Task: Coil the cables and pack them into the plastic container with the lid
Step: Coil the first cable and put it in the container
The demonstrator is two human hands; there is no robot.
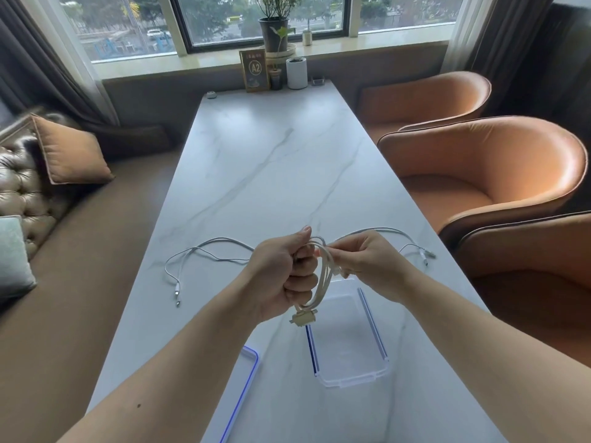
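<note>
My left hand (284, 273) is closed in a fist around a coiled cream cable (323, 282), whose loops hang down with plugs dangling at the bottom. My right hand (361, 257) pinches the same cable at the top of the coil. Both hands hover above the far end of a clear plastic container (382, 374), which stands open and empty on the white marble table (265, 171). Its lid (248, 372), clear with a blue rim, lies to the left under my left forearm. One white cable (204, 251) lies loose on the left, another white cable (403, 238) on the right.
Two orange armchairs (489, 174) stand close along the table's right edge. A brown bench with cushions (67, 155) runs along the left. At the far end stand a sign card (255, 70), a white cup (296, 73) and potted plants (275, 30) by the window.
</note>
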